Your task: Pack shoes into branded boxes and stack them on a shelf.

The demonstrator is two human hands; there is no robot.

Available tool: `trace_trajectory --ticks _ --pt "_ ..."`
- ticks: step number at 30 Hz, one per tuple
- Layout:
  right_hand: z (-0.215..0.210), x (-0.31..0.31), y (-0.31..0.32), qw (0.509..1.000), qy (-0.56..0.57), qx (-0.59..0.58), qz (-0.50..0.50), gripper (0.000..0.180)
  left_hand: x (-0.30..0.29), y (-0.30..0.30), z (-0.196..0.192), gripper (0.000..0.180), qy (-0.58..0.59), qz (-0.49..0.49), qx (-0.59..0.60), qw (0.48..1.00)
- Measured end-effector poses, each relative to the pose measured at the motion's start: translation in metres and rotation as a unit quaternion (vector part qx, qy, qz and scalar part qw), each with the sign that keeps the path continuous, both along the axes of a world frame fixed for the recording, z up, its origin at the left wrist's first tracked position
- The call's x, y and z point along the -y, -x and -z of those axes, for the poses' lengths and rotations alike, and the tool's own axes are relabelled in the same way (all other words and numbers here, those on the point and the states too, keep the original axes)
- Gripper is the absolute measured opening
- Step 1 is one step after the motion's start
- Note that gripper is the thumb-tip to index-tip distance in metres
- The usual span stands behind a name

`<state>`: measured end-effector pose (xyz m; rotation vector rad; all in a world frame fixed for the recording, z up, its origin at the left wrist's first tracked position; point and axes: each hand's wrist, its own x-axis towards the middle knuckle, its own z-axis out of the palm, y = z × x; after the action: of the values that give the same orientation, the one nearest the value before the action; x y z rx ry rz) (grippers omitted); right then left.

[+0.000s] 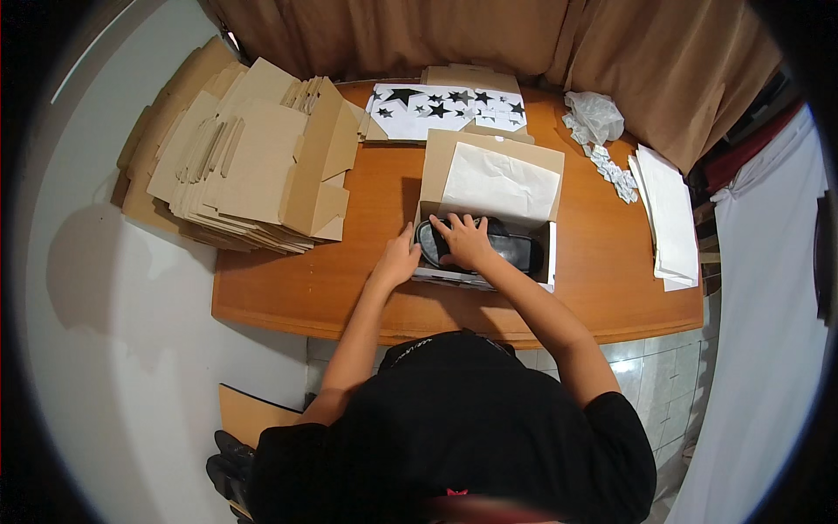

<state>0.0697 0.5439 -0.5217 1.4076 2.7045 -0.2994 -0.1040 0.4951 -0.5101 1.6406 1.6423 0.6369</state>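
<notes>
An opened shoebox (552,253) stands near the middle of the table, its brown-lined lid raised at the back. White paper (502,183) lies against the inside of that lid. A black sandal (517,251) rests inside the box; whether a second one is under it cannot be seen. My right hand (464,243) lies over the sandal's left half with its fingers spread. Along the box's left wall, by that end of the sandal, my left hand (400,258) rests with its fingers stretched out.
Flattened brown cardboard boxes (253,166) are piled at the left. Behind the shoebox lies white star-printed cardboard (445,109). A clear plastic bag (596,118) with small white packets (614,175) and a stack of white paper sheets (666,214) sit at the right. The wooden table's (305,293) front edge curves near me.
</notes>
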Motion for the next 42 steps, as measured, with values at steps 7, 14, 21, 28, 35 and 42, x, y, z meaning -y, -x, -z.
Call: trace_trajectory --ticks 7,14,21,28,35,42 --pt "-0.002 -0.002 -0.028 0.951 -0.057 -0.304 -0.01 0.042 0.015 -0.006 0.012 0.12 -0.045 0.099 0.072 0.991" --pt "-0.023 0.037 -0.111 0.852 -0.201 -0.314 0.369 0.053 0.02 -0.009 0.007 0.122 -0.057 0.097 -0.142 0.984" --pt "0.023 0.034 -0.144 0.836 -0.085 -0.383 0.384 0.052 0.033 0.002 0.009 0.09 -0.202 0.075 -0.02 0.976" --pt "0.025 0.027 -0.14 0.812 -0.096 -0.407 0.408 0.038 0.072 -0.01 0.022 0.03 -0.227 -0.022 -0.003 0.974" --pt "0.021 0.008 -0.144 0.815 -0.1 -0.408 0.398 0.034 0.074 -0.029 0.035 0.016 -0.277 -0.081 0.072 0.955" --pt "0.019 0.003 -0.151 0.806 -0.129 -0.37 0.442 0.032 0.06 -0.04 0.037 0.011 -0.361 -0.06 0.04 0.93"
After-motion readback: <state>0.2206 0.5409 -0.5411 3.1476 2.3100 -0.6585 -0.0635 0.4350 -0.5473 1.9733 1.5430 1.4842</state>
